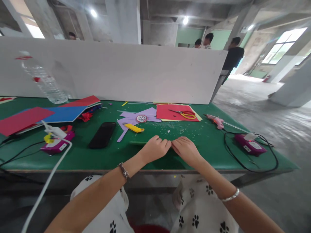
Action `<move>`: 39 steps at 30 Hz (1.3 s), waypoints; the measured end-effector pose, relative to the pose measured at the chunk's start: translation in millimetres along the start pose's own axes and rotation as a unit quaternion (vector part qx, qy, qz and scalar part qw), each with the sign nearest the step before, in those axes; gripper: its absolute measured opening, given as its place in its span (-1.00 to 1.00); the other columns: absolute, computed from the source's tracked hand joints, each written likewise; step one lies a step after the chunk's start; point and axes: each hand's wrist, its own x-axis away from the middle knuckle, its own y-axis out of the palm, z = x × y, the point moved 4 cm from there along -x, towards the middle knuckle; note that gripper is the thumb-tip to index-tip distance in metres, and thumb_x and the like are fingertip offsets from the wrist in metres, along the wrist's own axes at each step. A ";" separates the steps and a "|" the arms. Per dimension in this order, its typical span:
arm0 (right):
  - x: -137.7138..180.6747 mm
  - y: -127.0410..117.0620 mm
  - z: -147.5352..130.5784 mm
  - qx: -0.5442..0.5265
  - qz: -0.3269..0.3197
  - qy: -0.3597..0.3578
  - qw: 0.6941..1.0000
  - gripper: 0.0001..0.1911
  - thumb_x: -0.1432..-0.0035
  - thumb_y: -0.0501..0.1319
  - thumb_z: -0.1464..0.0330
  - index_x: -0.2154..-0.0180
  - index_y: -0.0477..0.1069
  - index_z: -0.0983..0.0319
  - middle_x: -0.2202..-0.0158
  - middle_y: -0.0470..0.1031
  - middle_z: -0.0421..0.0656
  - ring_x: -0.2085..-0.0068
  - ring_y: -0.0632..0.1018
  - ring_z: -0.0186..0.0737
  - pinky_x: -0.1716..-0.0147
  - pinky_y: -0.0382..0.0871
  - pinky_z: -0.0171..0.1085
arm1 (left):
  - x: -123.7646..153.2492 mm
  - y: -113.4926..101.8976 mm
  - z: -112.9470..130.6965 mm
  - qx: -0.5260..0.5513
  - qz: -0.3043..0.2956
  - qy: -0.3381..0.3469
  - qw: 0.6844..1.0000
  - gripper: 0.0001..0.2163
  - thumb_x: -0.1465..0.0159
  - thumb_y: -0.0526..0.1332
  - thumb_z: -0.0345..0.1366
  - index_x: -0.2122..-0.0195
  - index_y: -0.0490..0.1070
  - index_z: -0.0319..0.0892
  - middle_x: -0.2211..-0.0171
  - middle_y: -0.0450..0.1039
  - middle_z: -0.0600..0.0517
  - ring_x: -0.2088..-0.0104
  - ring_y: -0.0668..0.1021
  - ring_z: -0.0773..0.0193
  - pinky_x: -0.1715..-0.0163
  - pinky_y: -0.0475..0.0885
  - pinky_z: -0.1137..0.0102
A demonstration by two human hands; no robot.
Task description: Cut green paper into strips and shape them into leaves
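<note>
Green tabletop (80,160), scraps (168,131) mid-table; white partition (136,71) far, grey floor (257,92) right. Left hand (156,148) and right hand (186,150) meet near side, fingers clamped on thin green sheet (137,142).

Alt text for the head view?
A person's left hand and right hand, close together, hold a thin green piece above a green table. Beyond lie lilac paper and yellow-handled scissors on red paper; a black phone lies left, a pink glue gun right.

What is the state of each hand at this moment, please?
Left hand: closed, seemingly holding the green paper.
Right hand: closed, fingers curled; whether it also holds the paper cannot be told.
</note>
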 end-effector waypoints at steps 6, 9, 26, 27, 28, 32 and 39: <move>-29.5 -24.9 3.6 -0.056 -0.015 0.027 0.998 -0.57 -0.24 -0.17 0.34 0.59 0.25 0.25 0.68 0.34 -0.21 0.63 0.31 -0.37 0.55 0.10 -0.39 | -6.0 -35.3 -22.5 -0.083 0.143 0.040 0.985 -0.78 -0.24 -0.10 -0.40 0.52 0.20 -0.21 0.71 0.24 0.12 0.69 0.36 0.36 0.64 0.07 0.41; -34.0 -28.5 5.2 -0.096 -0.057 0.039 0.993 -0.61 -0.24 -0.17 0.31 0.52 0.29 0.24 0.63 0.39 -0.20 0.60 0.33 -0.35 0.54 0.11 -0.39 | 0.5 -46.9 -30.7 -0.121 0.205 0.070 0.969 -0.76 -0.24 -0.10 -0.40 0.57 0.16 -0.19 0.76 0.18 0.17 0.75 0.30 0.41 0.66 0.05 0.44; -4.1 -37.7 39.5 -0.162 -0.122 0.104 0.974 -0.61 -0.22 -0.17 0.26 0.49 0.31 0.22 0.54 0.43 -0.19 0.53 0.40 -0.34 0.49 0.21 -0.37 | 88.7 -65.4 -100.6 -0.164 0.127 -0.099 0.973 -0.68 -0.21 -0.08 -0.41 0.67 0.25 -0.17 0.82 0.24 0.14 0.74 0.30 0.40 0.67 0.13 0.47; -6.7 -37.6 35.0 -0.154 -0.122 0.083 0.977 -0.60 -0.22 -0.17 0.26 0.48 0.32 0.22 0.54 0.44 -0.18 0.52 0.41 -0.33 0.47 0.22 -0.36 | 84.8 -69.9 -93.9 -0.153 0.131 -0.129 0.971 -0.72 -0.21 -0.08 -0.42 0.57 0.32 -0.18 0.71 0.37 0.11 0.66 0.38 0.39 0.60 0.20 0.48; -10.2 -37.6 29.3 -0.149 -0.121 0.059 0.980 -0.59 -0.23 -0.18 0.26 0.48 0.33 0.22 0.53 0.45 -0.17 0.51 0.42 -0.32 0.46 0.22 -0.35 | 79.0 -74.0 -85.5 -0.102 0.139 -0.152 0.973 -0.76 -0.22 -0.07 -0.40 0.44 0.36 -0.20 0.55 0.47 0.07 0.54 0.45 0.37 0.49 0.27 0.47; -27.0 -41.9 8.3 -0.157 -0.104 -0.016 0.982 -0.59 -0.23 -0.17 0.29 0.46 0.36 0.23 0.53 0.45 -0.17 0.49 0.42 -0.33 0.40 0.22 -0.34 | 49.2 -75.2 -46.7 0.043 0.072 -0.101 0.991 -0.73 -0.21 0.01 -0.17 0.22 0.36 -0.20 0.26 0.49 -0.02 0.24 0.47 0.25 0.23 0.28 0.35; -42.8 -53.3 -12.8 -0.075 -0.015 -0.022 0.997 -0.76 -0.11 -0.04 0.45 0.43 0.38 0.23 0.53 0.42 -0.20 0.44 0.40 -0.33 0.17 0.17 -0.27 | 43.8 -72.5 -41.5 0.105 0.055 -0.127 0.985 -0.63 -0.29 -0.12 -0.23 0.53 0.37 -0.17 0.64 0.42 0.13 0.64 0.39 0.39 0.62 0.10 0.46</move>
